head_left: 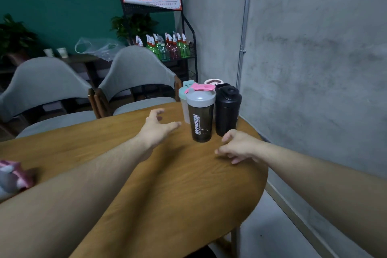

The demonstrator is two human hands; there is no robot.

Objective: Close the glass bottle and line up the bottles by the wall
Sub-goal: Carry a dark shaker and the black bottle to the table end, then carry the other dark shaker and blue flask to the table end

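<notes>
Several bottles stand bunched at the far right of the wooden table (129,165), near the grey wall (314,69). In front is a dark shaker (200,119) with a grey lid and a pink flip cap. A black bottle (227,111) stands to its right. A mint-lidded bottle (184,98) and a pale-lidded one (212,81) are partly hidden behind them. My left hand (156,125) hovers just left of the shaker, fingers spread, holding nothing. My right hand (238,145) hangs just right of the shaker's base, fingers loosely curled and empty.
Two grey chairs (136,73) stand behind the table. A black rack (188,48) with spray bottles and a red sign stands beyond them. A pink and grey object (12,176) lies at the table's left edge. The table's right edge is close to the wall.
</notes>
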